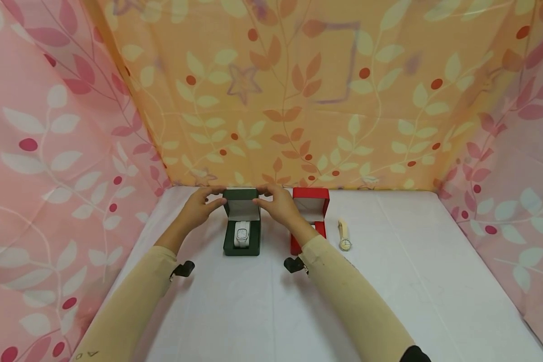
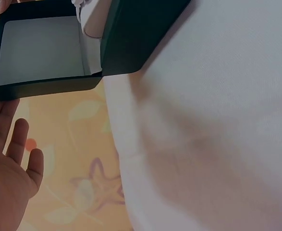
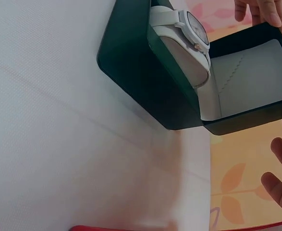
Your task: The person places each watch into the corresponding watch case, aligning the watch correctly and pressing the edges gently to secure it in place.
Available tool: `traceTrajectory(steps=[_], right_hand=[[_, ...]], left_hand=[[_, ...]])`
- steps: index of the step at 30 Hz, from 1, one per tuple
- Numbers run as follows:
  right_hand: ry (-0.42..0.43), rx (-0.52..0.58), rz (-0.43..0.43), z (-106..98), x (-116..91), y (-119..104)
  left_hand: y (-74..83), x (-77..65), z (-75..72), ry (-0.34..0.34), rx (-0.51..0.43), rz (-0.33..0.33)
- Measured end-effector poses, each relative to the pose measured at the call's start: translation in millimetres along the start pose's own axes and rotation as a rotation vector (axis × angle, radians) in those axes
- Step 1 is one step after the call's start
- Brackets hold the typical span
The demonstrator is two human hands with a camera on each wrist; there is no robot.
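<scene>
We see left hand (image 1: 194, 208) and right hand (image 1: 279, 206) pinching the raised lid (image 1: 241, 194) of the dark-green watch box (image 1: 241, 251), white wristwatch (image 1: 242, 234) inside. Right forearm (image 1: 344, 286) partly hides the open red box (image 1: 310, 193); cream-strapped wristwatch (image 1: 344, 237) lies just right of it.

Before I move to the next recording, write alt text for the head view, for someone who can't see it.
A person's two hands hold the raised lid of a green box with a white watch inside, on a white table. To the box's right are an open red box and a loose cream watch.
</scene>
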State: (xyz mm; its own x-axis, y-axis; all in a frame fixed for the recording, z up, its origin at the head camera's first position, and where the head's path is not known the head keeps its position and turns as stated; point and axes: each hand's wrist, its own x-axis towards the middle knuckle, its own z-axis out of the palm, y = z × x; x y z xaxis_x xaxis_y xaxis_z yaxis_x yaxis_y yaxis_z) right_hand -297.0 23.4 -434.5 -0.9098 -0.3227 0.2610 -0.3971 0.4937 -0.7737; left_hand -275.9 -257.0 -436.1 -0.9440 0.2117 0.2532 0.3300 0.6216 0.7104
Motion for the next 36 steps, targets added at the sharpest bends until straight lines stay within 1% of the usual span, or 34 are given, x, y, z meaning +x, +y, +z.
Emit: traceTrajectory(steps=[5, 12, 19, 27, 36], right_hand=[[-0.009, 0.012, -0.005, -1.4, 0.5, 2.4], [-0.031, 0.005, -0.001, -3.7, 0.3, 0.7], [-0.035, 0.008, 0.010, -4.4, -0.5, -3.6], [-0.032, 0.028, 0.041, -3.3, -5.2, -3.0], [-0.005, 0.006, 0.009, 1.5, -9.2, 0.4]], left_hand=[[1.1, -0.7, -0.6, -0.005, 0.015, -0.003], [1.3, -2.7, -1.4, 0.013, 0.032, -0.017], [-0.5, -4.2, -0.3, 0.024, -0.002, -0.041], [-2.2, -6.6, 1.6, 0.021, -0.011, -0.052], [-1.8, -11.4, 2.3, 0.014, -0.008, -0.062]])
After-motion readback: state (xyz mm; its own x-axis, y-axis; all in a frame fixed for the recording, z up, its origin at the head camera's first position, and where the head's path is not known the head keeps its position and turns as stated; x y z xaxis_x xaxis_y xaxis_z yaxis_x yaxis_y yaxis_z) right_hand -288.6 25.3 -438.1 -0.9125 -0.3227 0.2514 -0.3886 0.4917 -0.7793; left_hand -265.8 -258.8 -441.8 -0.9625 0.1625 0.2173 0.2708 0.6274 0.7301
